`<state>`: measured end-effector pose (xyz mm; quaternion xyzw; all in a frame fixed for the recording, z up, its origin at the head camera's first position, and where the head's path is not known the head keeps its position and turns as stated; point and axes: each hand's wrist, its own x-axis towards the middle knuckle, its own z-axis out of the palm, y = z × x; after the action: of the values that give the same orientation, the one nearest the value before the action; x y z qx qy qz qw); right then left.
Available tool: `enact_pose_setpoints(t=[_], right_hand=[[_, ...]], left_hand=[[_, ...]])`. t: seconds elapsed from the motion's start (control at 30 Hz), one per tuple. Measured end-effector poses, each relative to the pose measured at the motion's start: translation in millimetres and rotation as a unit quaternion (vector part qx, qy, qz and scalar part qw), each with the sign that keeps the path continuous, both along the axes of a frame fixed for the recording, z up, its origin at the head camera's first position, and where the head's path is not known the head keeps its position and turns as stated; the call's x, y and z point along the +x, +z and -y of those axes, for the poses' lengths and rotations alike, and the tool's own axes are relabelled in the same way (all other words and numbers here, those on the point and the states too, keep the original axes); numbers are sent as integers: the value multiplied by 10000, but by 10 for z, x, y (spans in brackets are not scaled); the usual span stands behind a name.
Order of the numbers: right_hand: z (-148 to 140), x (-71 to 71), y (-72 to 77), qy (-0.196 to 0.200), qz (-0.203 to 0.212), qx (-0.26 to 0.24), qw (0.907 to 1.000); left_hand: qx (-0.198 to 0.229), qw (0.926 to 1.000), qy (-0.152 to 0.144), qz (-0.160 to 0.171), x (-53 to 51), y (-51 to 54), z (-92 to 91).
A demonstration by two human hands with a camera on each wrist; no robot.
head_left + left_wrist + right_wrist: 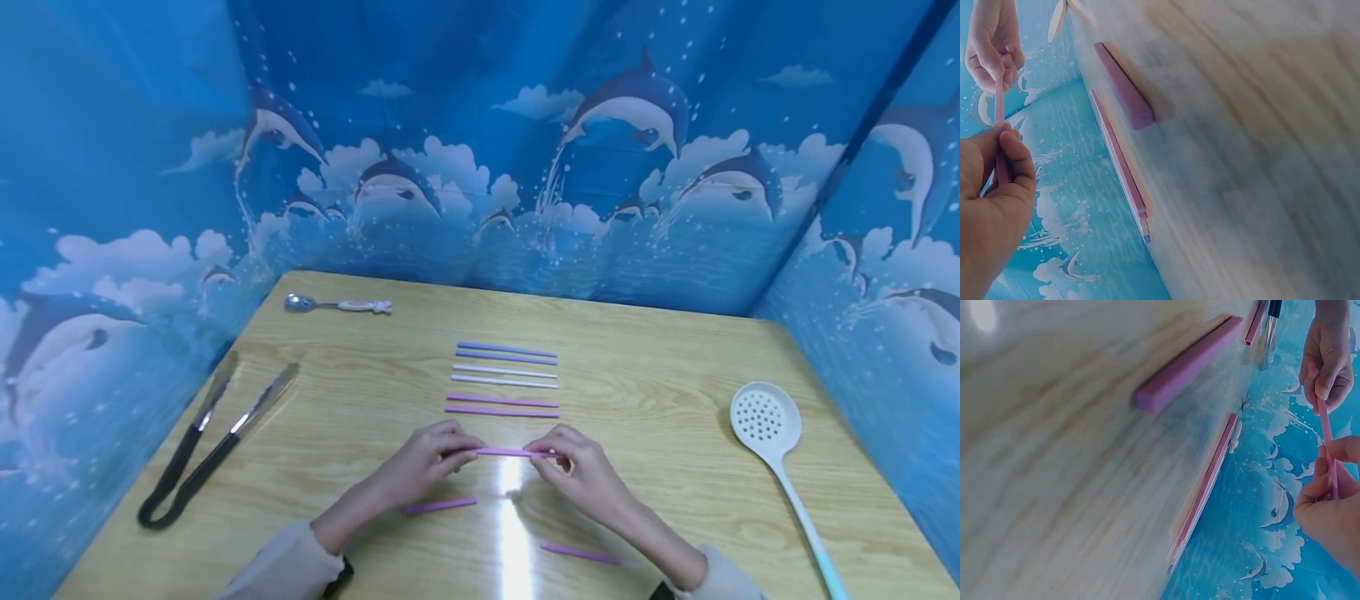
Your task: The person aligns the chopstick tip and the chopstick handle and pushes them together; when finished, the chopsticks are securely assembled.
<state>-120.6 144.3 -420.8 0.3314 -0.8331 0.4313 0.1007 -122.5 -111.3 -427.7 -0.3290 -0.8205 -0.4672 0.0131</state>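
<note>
A thin pink stick (504, 452) is held level above the table between both hands. My left hand (431, 458) pinches its left end between thumb and fingers, and my right hand (577, 475) pinches the right part. The wrist views also show this pink stick (1000, 103) in both grips, its ends partly hidden by fingers. One short purple-pink stick (441, 505) lies on the table beside the left forearm. Another short purple-pink stick (581, 553) lies below the right hand. Beyond the hands, two longer pink sticks (502, 412) lie side by side.
Two white sticks (504, 382) and two blue sticks (506, 358) continue the parallel row on the wooden table (645, 375). Black-handled tongs (202, 467) lie at left, a spoon (337, 305) at the back left, a white skimmer (780, 467) at right. Dolphin-printed curtains (480, 167) enclose the table.
</note>
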Motion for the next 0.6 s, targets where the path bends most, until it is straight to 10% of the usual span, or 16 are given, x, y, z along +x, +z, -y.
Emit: enact_pose_setpoints(t=[0.6], right_hand=[[-87,-133,-71,-682,-378,236,9967]], left_hand=[[-404,9960,417,683,-130,-3,-2]])
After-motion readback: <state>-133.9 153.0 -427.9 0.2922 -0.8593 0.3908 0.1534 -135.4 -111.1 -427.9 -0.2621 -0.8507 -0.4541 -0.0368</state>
